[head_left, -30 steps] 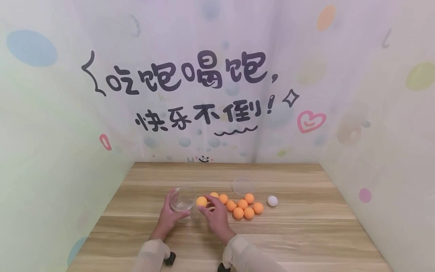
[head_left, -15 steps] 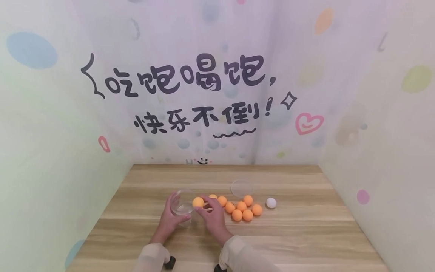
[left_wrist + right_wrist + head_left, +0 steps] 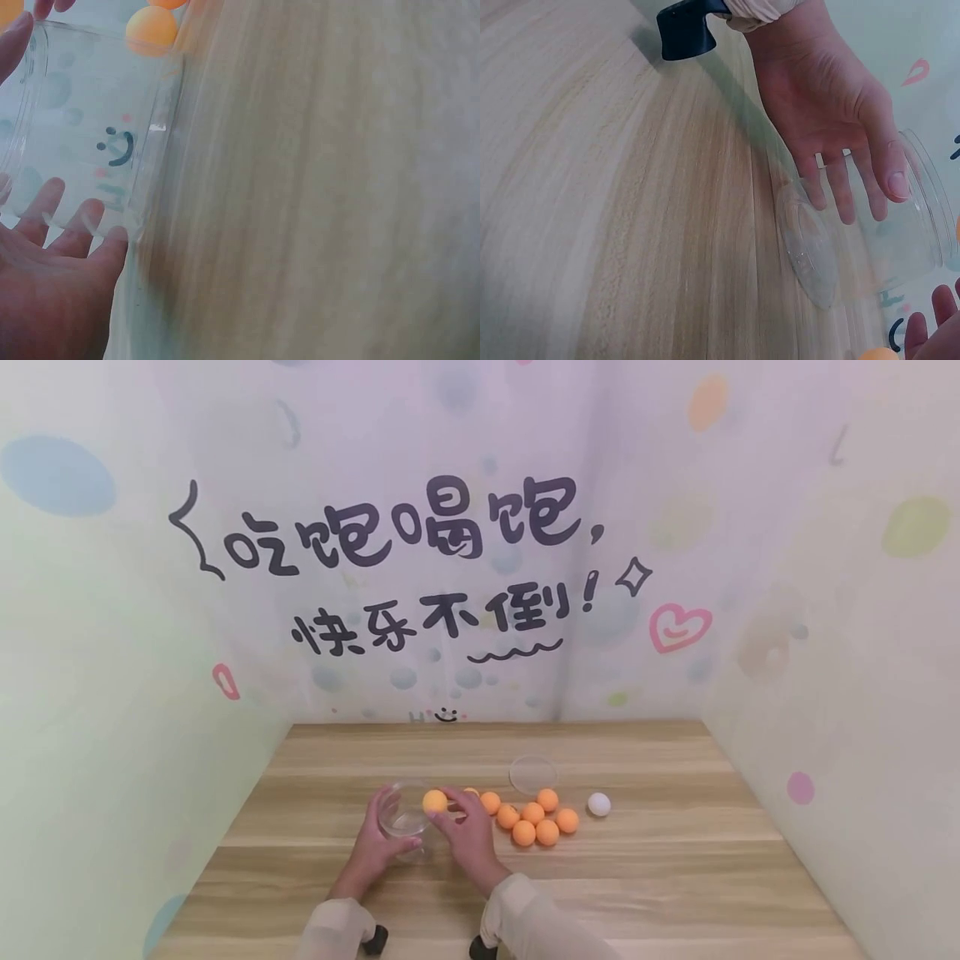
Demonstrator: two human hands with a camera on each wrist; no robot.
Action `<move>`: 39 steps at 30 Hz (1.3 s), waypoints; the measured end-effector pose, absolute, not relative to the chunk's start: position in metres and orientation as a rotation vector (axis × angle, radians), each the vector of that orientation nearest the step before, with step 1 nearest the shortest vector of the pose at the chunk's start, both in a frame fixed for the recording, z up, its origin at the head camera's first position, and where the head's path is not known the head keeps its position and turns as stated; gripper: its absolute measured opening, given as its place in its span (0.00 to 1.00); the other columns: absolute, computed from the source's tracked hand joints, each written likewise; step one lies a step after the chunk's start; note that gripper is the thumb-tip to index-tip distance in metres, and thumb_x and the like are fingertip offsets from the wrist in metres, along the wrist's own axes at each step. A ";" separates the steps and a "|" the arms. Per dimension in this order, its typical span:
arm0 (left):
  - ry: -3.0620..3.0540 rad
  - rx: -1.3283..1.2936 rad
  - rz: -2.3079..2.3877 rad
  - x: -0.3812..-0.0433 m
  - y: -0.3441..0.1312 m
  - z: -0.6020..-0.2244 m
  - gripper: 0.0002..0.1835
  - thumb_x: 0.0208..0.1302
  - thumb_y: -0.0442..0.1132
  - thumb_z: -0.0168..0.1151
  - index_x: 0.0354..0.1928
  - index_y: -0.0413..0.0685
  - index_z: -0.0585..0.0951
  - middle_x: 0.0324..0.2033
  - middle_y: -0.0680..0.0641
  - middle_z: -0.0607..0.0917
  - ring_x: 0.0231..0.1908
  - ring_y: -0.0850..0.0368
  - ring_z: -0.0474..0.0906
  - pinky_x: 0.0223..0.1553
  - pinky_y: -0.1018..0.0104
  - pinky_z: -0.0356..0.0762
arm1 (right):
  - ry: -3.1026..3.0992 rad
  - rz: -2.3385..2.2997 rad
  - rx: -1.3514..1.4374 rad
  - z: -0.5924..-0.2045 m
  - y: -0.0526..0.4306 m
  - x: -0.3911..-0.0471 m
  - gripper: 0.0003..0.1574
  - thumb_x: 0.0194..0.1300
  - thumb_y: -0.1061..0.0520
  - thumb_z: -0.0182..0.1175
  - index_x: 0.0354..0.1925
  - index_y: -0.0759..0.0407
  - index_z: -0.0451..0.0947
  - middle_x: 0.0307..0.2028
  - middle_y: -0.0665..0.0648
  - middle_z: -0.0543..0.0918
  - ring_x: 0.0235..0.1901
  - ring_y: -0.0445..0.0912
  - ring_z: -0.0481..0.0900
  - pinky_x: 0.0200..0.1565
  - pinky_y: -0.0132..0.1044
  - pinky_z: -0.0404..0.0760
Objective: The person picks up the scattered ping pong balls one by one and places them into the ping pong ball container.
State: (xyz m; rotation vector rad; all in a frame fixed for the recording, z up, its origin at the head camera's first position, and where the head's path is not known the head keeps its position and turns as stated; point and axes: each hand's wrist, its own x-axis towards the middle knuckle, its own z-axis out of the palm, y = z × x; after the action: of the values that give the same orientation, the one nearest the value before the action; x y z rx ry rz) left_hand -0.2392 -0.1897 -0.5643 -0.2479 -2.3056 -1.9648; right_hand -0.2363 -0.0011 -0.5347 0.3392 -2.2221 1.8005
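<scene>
In the head view my left hand (image 3: 373,852) grips a clear plastic jar (image 3: 401,817) round its side, its open mouth facing up. The left wrist view shows the fingers of my left hand (image 3: 56,285) spread along the jar's clear wall (image 3: 90,90). My right hand (image 3: 474,842) pinches an orange ping-pong ball (image 3: 435,802) between thumb and fingers, and the ball overlaps the jar's right rim. Only some fingertips of the right hand (image 3: 937,326) show at the corner of the right wrist view. No balls show inside the jar.
Several orange ping-pong balls (image 3: 532,814) lie grouped on the wooden table (image 3: 660,877), right of the right hand. A white ball (image 3: 598,804) sits apart at their right. Behind them lies a clear round lid (image 3: 534,774). Printed walls (image 3: 480,685) enclose the table's back and sides.
My right hand has carried the orange ping-pong ball leftward, from beside the jar to its rim. The left hand keeps its grip on the jar, and the other balls stay put.
</scene>
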 end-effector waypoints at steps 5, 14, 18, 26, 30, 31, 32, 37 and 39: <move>-2.317 -0.272 -1.970 -0.240 -0.190 -0.559 0.56 0.44 0.25 0.76 0.73 0.42 0.51 0.69 0.30 0.60 0.67 0.30 0.55 0.64 0.37 0.57 | -2.219 1.806 0.382 -0.530 -0.004 -0.239 0.25 0.60 0.51 0.69 0.54 0.57 0.81 0.47 0.53 0.79 0.45 0.50 0.78 0.44 0.45 0.80; -2.362 -0.336 -1.946 -0.242 -0.187 -0.564 0.55 0.44 0.27 0.77 0.72 0.46 0.55 0.68 0.32 0.62 0.67 0.31 0.57 0.63 0.37 0.59 | -2.211 1.819 0.339 -0.535 -0.007 -0.237 0.24 0.58 0.54 0.71 0.53 0.58 0.81 0.47 0.55 0.80 0.44 0.53 0.77 0.39 0.35 0.81; -2.378 -0.335 -1.936 -0.241 -0.187 -0.563 0.55 0.43 0.26 0.77 0.72 0.46 0.55 0.68 0.31 0.62 0.66 0.29 0.57 0.62 0.35 0.60 | -2.233 1.804 0.345 -0.536 -0.010 -0.238 0.24 0.58 0.56 0.71 0.52 0.61 0.81 0.47 0.58 0.80 0.45 0.58 0.76 0.38 0.34 0.81; -2.490 -0.331 -1.881 -0.242 -0.187 -0.554 0.55 0.45 0.31 0.78 0.72 0.45 0.53 0.69 0.29 0.57 0.65 0.28 0.58 0.58 0.35 0.66 | -2.278 1.788 0.320 -0.539 -0.009 -0.242 0.24 0.57 0.56 0.71 0.52 0.60 0.82 0.45 0.56 0.78 0.44 0.55 0.76 0.39 0.35 0.80; -2.482 -0.322 -1.897 -0.243 -0.187 -0.553 0.54 0.46 0.31 0.77 0.72 0.44 0.53 0.70 0.30 0.55 0.67 0.29 0.55 0.61 0.35 0.61 | -2.309 1.787 0.326 -0.541 -0.008 -0.243 0.24 0.59 0.53 0.70 0.53 0.58 0.81 0.46 0.55 0.78 0.45 0.54 0.76 0.40 0.36 0.81; -2.471 -0.323 -1.908 -0.243 -0.187 -0.553 0.54 0.46 0.30 0.77 0.72 0.43 0.52 0.71 0.30 0.54 0.68 0.29 0.54 0.62 0.35 0.59 | -2.317 1.782 0.330 -0.541 -0.007 -0.244 0.24 0.59 0.52 0.70 0.53 0.58 0.81 0.46 0.55 0.78 0.45 0.54 0.76 0.41 0.37 0.81; -2.460 -0.329 -1.908 -0.243 -0.187 -0.553 0.54 0.46 0.30 0.77 0.72 0.42 0.52 0.71 0.30 0.54 0.68 0.29 0.52 0.63 0.35 0.56 | -2.327 1.784 0.327 -0.541 -0.007 -0.244 0.24 0.59 0.52 0.70 0.53 0.57 0.81 0.46 0.55 0.78 0.46 0.54 0.76 0.41 0.37 0.81; -2.414 -0.338 -1.899 -0.244 -0.185 -0.556 0.53 0.45 0.29 0.77 0.71 0.42 0.53 0.71 0.31 0.54 0.70 0.31 0.48 0.66 0.35 0.49 | -2.334 1.836 0.287 -0.540 -0.007 -0.245 0.24 0.58 0.54 0.70 0.53 0.56 0.81 0.46 0.55 0.78 0.47 0.55 0.76 0.41 0.37 0.81; -2.390 -0.344 -1.913 -0.244 -0.185 -0.557 0.53 0.44 0.29 0.77 0.70 0.42 0.54 0.71 0.32 0.56 0.70 0.32 0.48 0.66 0.36 0.48 | -2.325 1.858 0.271 -0.540 -0.007 -0.245 0.24 0.58 0.55 0.71 0.53 0.57 0.81 0.46 0.55 0.78 0.47 0.56 0.76 0.40 0.37 0.81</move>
State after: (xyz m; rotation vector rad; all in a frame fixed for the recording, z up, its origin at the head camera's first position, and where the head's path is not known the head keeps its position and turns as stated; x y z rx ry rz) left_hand -0.2443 -0.1846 -0.5571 -0.3438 -2.3900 -1.9132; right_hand -0.2455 -0.0072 -0.5404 0.2711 -2.3251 1.8583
